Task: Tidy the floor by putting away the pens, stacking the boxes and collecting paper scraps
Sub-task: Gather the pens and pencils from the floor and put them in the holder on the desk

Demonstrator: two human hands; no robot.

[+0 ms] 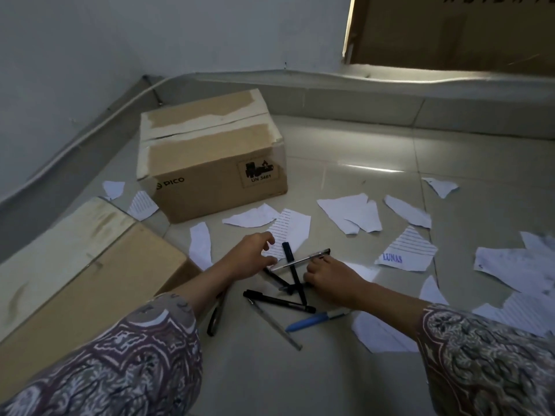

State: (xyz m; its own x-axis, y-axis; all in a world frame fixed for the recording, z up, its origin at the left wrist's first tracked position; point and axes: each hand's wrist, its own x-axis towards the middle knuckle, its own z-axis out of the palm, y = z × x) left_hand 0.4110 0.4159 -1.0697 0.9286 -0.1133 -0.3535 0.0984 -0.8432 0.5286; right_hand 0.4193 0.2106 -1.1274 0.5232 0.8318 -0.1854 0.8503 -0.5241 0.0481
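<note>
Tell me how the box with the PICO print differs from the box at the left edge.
The PICO box stands fully in view near the wall; the left box is nearer the camera and partly cut off by the frame. The PICO box shows black printing and a label on its side; the left box shows none. The PICO box has torn pale strips across its top; the left box has one pale flap along its top. Both are brown cardboard, closed, standing on the tiled floor.

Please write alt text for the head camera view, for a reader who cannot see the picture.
Two hands reach into a cluster of pens on a tiled floor: the right hand holds a clear pen and the left hand hovers open beside it. Torn paper scraps lie scattered around, with two cardboard boxes at the left, unstacked.
</note>
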